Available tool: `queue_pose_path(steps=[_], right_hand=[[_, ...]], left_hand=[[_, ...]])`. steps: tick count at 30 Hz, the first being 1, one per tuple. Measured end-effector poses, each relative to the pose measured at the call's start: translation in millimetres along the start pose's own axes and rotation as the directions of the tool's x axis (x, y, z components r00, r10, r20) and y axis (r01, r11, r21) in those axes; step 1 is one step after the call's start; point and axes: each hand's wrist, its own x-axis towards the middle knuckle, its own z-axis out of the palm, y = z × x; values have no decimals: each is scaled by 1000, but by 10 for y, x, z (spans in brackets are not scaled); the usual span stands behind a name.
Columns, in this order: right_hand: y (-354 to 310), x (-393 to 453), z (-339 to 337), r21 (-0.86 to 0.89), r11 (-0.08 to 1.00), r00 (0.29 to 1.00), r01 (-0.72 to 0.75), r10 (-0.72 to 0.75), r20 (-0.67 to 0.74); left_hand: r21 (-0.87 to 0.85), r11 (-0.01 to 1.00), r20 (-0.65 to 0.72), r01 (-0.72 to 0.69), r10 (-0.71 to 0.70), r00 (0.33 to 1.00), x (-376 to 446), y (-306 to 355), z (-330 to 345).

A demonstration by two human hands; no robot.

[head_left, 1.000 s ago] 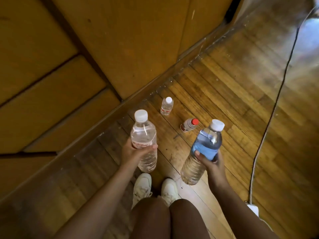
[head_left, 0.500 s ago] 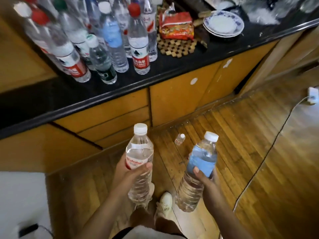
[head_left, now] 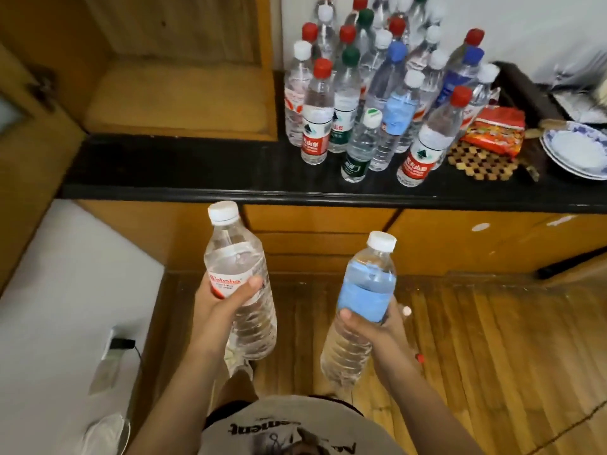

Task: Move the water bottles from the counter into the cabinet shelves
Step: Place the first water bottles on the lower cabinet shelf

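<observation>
Left hand (head_left: 223,303) clenched around the clear red-labelled plastic bottle (head_left: 241,284), right hand (head_left: 377,326) around the blue-labelled one (head_left: 361,310), I'll lift both upright toward the open wooden cabinet shelf (head_left: 177,103) at eleven o'clock, clearing the black surface (head_left: 197,165) edge.

a red and orange snack packet (head_left: 494,130) lies at the right end of the black top, partly over a wooden trivet (head_left: 483,162) made of small honeycomb pieces. just right of them sits a stack of blue-and-white plates (head_left: 578,149) — cut off by the frame edge. low on the white wall at left, a plug (head_left: 121,343) sits in a socket — above the wooden floor (head_left: 492,349).
</observation>
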Motion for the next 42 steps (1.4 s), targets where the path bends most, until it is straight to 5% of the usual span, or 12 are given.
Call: queue_pose_path(steps=[3,17,31,42], right_hand=[[-119,364,875,-100,995,998,9,-2,68],[-712,1404,2757,-167,976,974,140,-105,203],[-1548,3091,3755,-103,905,881,413,-368,298],[-1710,4146,4192,-136,851,841,507,-454,293]], left_hand=[[-29,1000,-78,-11,9,997,457,177,-687],[20,988,-232,-151,151,961,1839,859,-1943],[142,896,-149,-420,439,886,3626,2133,-1815],[166,888,-161,-428,453,877,4714,2461,-1646]])
